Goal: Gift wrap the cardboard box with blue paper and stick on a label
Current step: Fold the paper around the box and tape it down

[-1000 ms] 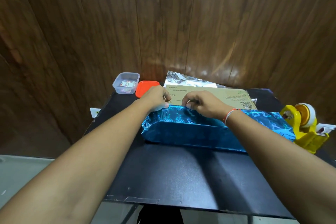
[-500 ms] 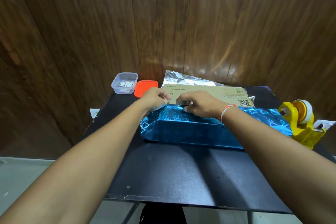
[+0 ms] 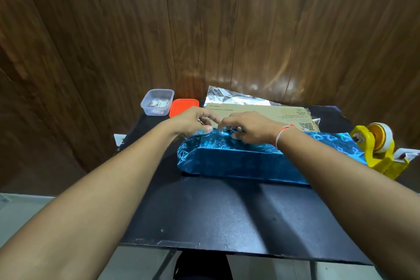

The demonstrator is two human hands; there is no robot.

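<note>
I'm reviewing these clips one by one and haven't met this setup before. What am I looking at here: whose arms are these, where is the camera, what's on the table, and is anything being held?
There is no machine here: a person works with bare hands, and the one camera sits on their head, looking forward and down, so both forearms reach in from the bottom of the picture.

On the black table lies a long cardboard box half covered by shiny blue paper; the paper's silver back shows behind the box. The left hand and the right hand meet at the paper's top edge on the box, fingers curled on it in a pinching grip.

At the far left stand a clear plastic tub with small items inside and an orange lid beside it. At the right is a yellow tape dispenser.
</note>
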